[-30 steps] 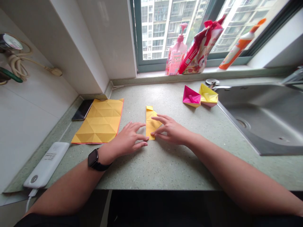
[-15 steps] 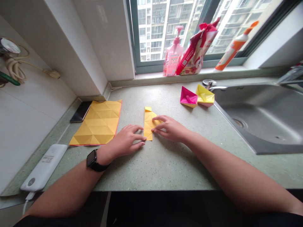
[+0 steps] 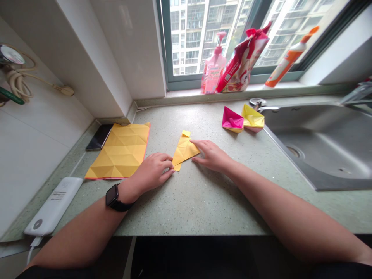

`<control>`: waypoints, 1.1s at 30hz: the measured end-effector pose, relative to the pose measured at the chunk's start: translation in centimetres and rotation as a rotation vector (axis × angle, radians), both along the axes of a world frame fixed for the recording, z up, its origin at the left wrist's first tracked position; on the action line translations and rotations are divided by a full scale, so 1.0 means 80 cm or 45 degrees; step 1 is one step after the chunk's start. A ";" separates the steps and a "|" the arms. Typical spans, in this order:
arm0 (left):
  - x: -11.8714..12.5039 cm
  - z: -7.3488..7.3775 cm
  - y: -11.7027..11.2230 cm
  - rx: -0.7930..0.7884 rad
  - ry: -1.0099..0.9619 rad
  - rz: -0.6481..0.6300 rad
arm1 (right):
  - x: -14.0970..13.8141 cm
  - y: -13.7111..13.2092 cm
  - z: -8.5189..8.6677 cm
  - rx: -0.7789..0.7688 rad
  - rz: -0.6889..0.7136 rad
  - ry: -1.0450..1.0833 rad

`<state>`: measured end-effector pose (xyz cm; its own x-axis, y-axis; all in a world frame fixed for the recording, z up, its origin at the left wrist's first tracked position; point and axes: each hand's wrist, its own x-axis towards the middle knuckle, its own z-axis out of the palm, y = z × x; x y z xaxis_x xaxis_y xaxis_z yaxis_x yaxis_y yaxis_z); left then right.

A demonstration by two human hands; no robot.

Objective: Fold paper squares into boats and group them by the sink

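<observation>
A small folded piece of yellow paper (image 3: 185, 149) lies tilted on the counter between my hands. A folded tab sticks out at its top, and another bit shows at its lower end. My left hand (image 3: 157, 169), with a black watch on the wrist, has its fingers bent together at the paper's lower left corner, gripping it. My right hand (image 3: 210, 155) rests at the right side with fingers apart. Its index fingertip touches the upper right edge, while the thumb lies just below the right point.
Creased yellow sheets (image 3: 120, 151) lie left, beside a phone (image 3: 99, 137) and a white power bank (image 3: 54, 205). Pink (image 3: 232, 119) and yellow (image 3: 252, 117) folded paper boats stand near the sink (image 3: 322, 155). A pump bottle (image 3: 213, 71), red bag (image 3: 242, 64) and orange-white bottle (image 3: 286, 62) line the sill.
The yellow paper has turned clockwise, its lower end moving left. A flap now slants across its lower part. My left hand shifted slightly left; my right fingers spread and moved slightly right.
</observation>
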<state>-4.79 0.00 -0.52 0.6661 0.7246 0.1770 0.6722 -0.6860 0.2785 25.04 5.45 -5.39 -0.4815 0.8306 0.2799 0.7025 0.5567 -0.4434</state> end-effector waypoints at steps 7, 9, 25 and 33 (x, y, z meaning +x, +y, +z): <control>-0.002 -0.002 0.001 -0.012 -0.040 0.014 | 0.002 0.005 0.009 0.101 0.053 0.279; -0.002 -0.003 0.002 -0.023 -0.045 0.023 | 0.001 0.004 0.013 0.173 0.084 0.295; -0.002 -0.002 0.003 0.062 -0.103 0.091 | -0.006 -0.007 0.031 0.387 -0.053 0.440; -0.006 0.001 0.003 0.222 -0.218 0.234 | -0.002 -0.010 0.039 0.295 -0.048 0.377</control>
<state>-5.25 0.27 -0.46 0.4767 0.7789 0.4075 0.7428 -0.6048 0.2871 24.92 4.67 -2.23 -0.3217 0.7445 0.5850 0.5846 0.6422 -0.4958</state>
